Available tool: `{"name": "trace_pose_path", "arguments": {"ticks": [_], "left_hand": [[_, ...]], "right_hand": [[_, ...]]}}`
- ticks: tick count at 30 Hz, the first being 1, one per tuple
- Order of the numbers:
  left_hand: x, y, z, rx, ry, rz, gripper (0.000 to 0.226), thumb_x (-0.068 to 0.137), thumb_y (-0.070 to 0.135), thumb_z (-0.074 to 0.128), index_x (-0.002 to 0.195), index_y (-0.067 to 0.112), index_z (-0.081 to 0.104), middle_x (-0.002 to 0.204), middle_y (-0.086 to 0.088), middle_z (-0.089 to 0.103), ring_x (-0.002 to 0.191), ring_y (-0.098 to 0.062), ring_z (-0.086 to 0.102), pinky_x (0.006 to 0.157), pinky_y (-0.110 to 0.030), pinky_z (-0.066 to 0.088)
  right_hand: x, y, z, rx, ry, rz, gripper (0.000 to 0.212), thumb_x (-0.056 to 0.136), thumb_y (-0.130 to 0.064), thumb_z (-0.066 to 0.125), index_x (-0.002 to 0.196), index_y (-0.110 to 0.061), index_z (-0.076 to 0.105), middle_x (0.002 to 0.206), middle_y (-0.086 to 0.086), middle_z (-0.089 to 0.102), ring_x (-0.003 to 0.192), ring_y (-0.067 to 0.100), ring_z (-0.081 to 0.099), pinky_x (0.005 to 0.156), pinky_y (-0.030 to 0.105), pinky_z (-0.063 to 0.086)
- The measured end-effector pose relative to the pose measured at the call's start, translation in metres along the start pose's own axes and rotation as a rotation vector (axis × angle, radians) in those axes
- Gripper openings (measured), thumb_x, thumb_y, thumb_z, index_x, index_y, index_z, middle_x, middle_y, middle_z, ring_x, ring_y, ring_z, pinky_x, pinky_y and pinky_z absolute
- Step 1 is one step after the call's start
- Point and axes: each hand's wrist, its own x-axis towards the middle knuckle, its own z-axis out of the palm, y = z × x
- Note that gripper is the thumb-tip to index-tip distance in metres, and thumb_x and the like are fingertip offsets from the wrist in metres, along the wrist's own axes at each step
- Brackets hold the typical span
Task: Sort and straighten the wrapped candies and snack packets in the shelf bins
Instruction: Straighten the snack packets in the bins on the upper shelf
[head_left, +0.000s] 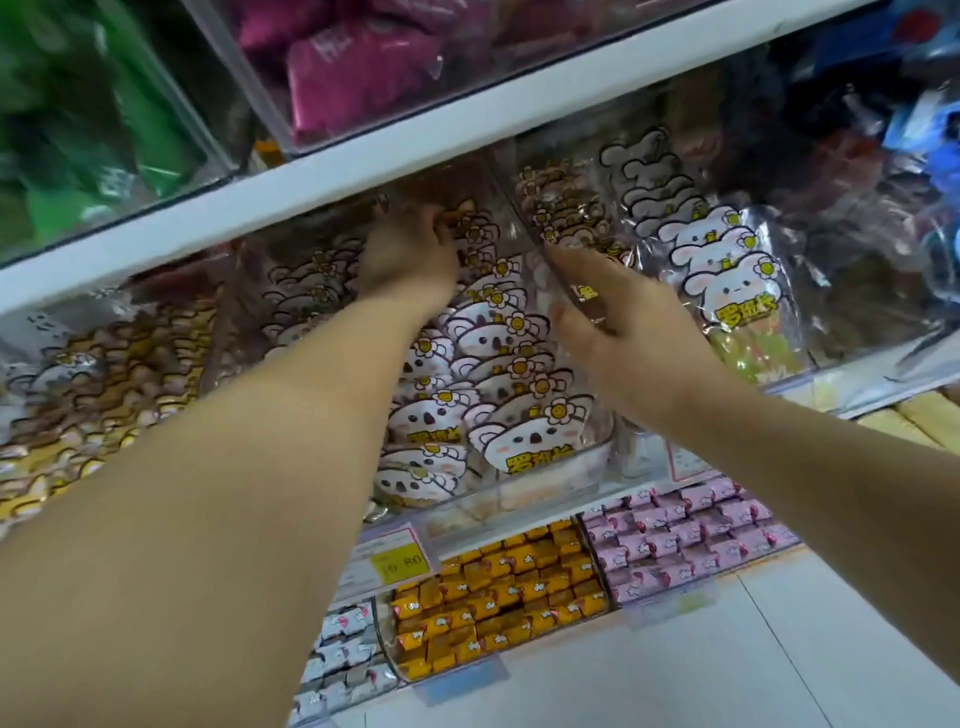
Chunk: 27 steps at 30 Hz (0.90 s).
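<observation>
The step in hand was the straightening of the koala packets (524, 441) in the middle clear bin (550, 491), which stood in overlapping rows, faces to the front.

The left hand (410, 254) was deep at the back of this bin, just under the white shelf (363, 171). Its fingers (441, 223) were bent forward and touched the last packets of the row. The picture was blurred there, so I cannot tell if they pinched a packet or only pressed on it.

The right hand (623, 322) was on the clear divider (519, 218). The thumb lay on the koala side and the other fingers on the far side, narrowly closed, so it seemed to hold the upper edge of the wall. The bunny packets (727, 280) stood just beyond these fingers, in the next bin.

In my judgement, the next move called for pushing the back packets upright and into line while the divider was kept steady, with a light touch, because the thin wrappers could slip or fold.
</observation>
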Motion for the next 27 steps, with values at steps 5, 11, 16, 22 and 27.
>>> {"name": "trace_pose_path", "arguments": {"ticks": [5,11,16,22,27], "left_hand": [[0.005,-0.006,0.003,0.03,-0.078,0.027,0.039,0.1,0.029,0.029,0.128,0.012,0.049,0.138,-0.011,0.045,0.12,-0.029,0.048,0.098,-0.042,0.042],[0.008,-0.009,0.001,0.009,-0.207,0.073,0.048,0.097,0.035,0.033,0.14,0.016,0.04,0.152,0.0,0.021,0.131,-0.025,0.037,0.107,-0.039,0.033],[0.01,-0.012,-0.001,-0.062,-0.241,0.04,0.047,0.094,0.039,0.04,0.138,0.021,0.045,0.148,0.001,0.032,0.131,-0.022,0.038,0.109,-0.036,0.03],[0.004,-0.01,-0.009,-0.251,-0.183,0.023,0.041,0.095,0.025,0.047,0.135,0.018,0.049,0.146,0.004,0.036,0.13,-0.011,0.035,0.093,-0.016,0.023],[-0.01,-0.013,-0.02,-0.487,-0.065,-0.002,0.04,0.092,0.012,0.049,0.132,0.018,0.052,0.135,0.011,0.038,0.12,-0.007,0.041,0.087,-0.009,0.033]], "right_hand": [[0.001,0.002,0.001,0.033,-0.009,0.002,0.042,0.092,-0.024,0.047,0.134,-0.027,0.046,0.111,0.004,0.064,0.088,0.022,0.061,0.075,0.04,0.052],[0.0,0.0,0.0,0.031,-0.012,0.002,0.046,0.092,-0.023,0.047,0.138,-0.027,0.043,0.12,0.003,0.06,0.097,0.02,0.059,0.082,0.038,0.051],[-0.001,-0.001,0.0,0.044,-0.011,0.005,0.046,0.093,-0.021,0.047,0.138,-0.027,0.042,0.121,0.0,0.06,0.095,0.017,0.059,0.079,0.029,0.049],[-0.002,0.002,0.001,0.038,-0.01,0.01,0.047,0.093,-0.022,0.047,0.139,-0.028,0.041,0.114,-0.002,0.06,0.071,0.002,0.051,0.063,0.019,0.042],[-0.001,0.002,0.001,0.024,-0.011,0.015,0.046,0.094,-0.022,0.047,0.139,-0.029,0.042,0.109,-0.001,0.061,0.066,-0.003,0.047,0.061,0.017,0.041]]}}
